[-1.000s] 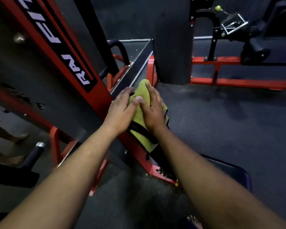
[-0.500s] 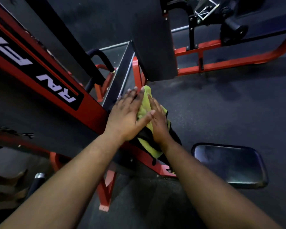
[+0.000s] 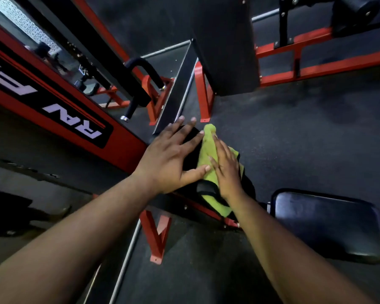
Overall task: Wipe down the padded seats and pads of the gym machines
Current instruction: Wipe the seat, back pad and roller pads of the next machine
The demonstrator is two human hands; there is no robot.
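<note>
A yellow-green cloth (image 3: 208,148) lies draped over a small black pad (image 3: 190,150) on the red machine frame, at the middle of the view. My left hand (image 3: 169,156) rests flat on the pad with fingers spread, its thumb touching the cloth's edge. Beside it, my right hand (image 3: 225,170) presses flat on the cloth with straight fingers. A black strap (image 3: 206,187) crosses the pad below the cloth. Low on the right stands a black padded seat (image 3: 329,224).
A red and black frame beam (image 3: 75,119) with white lettering runs across the left. A black foam-covered handle (image 3: 143,84) and red floor feet (image 3: 203,95) stand beyond the pad. A dark upright panel (image 3: 226,44) rises at the top. Dark rubber floor (image 3: 305,132) spreads to the right.
The view has tilted down and left, showing more of the seat. My left hand has slid off the cloth onto the bare pad; my right hand stays pressed on the cloth.
</note>
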